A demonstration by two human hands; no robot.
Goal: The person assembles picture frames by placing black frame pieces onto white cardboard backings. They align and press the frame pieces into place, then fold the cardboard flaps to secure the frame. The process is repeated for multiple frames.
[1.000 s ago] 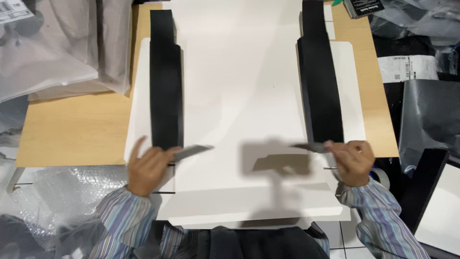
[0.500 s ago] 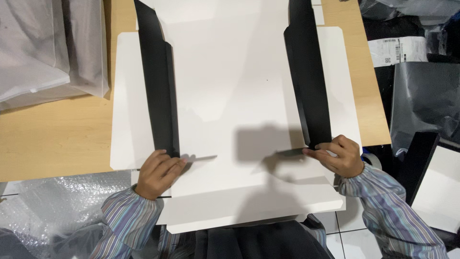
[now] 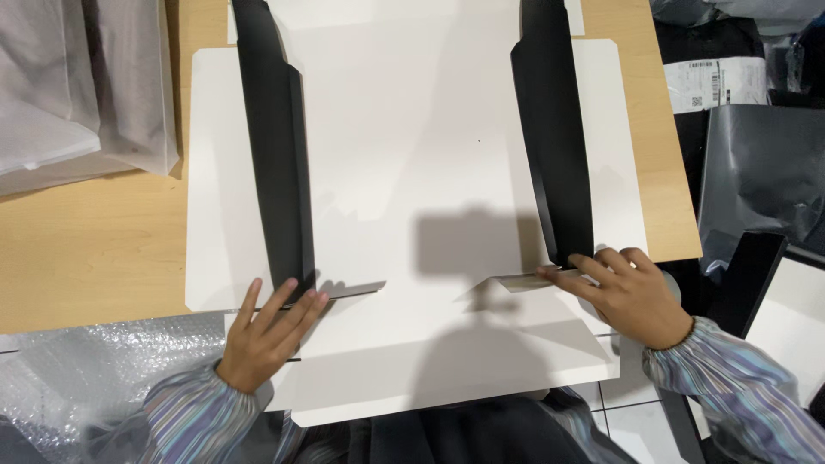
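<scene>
A flattened white cardboard box blank (image 3: 412, 155) lies on the wooden table (image 3: 86, 249), its near edge overhanging toward the person, and the left hand (image 3: 266, 339) rests on it spread flat with fingers loose, grasping nothing, just at the foot of the raised left black side wall (image 3: 275, 163). Both long walls look already stood up (the right black side wall (image 3: 559, 137) too), while the right hand (image 3: 632, 296) pinches a small corner tab (image 3: 528, 280) at that wall's base, so the end flaps appear unfolded. Plastic-wrapped bundles (image 3: 77, 86) crowd the far left and dark bags (image 3: 756, 172) the right, leaving open room mainly over the white middle panel.
</scene>
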